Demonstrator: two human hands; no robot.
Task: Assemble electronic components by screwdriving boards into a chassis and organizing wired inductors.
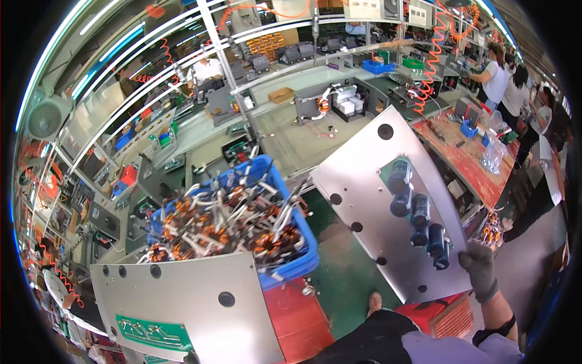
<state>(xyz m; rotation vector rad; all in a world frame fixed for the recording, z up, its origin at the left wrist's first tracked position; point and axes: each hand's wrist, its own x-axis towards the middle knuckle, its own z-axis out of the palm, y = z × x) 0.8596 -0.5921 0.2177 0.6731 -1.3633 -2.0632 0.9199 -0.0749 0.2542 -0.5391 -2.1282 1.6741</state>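
- Silver metal makes up the right panel (385, 227), held tilted, with the gloved right hand (479, 272) at its lower right edge.
- Those fingers (467, 258) curl closed on that edge, gripping the panel near its corner; most of the sheet extends up and to the left of them.
- Blue capacitors (419, 209) stand in a slanting row on its face, the lowest one near the fingers but apart from them.
- Another metal sheet, the left panel (200, 297), lies at the lower left, a green circuit board (151, 332) showing at its near side.
- A dark bit at that panel's bottom edge is too small to identify, so I cannot tell how the left hand's fingers stand.
- Behind the left panel, a blue crate (308, 258) brims with copper coils and wires (224, 221); the panel's far edge hides part of it, contact unclear.
- Between the two panels, open room shows down to the green floor (342, 261).
- The right panel's left corner appears close to the edge of the grey surface (285, 142).
- Beyond its upper right edge stands a worn red surface (451, 148); farther right, people (496, 79) stand along the aisle.
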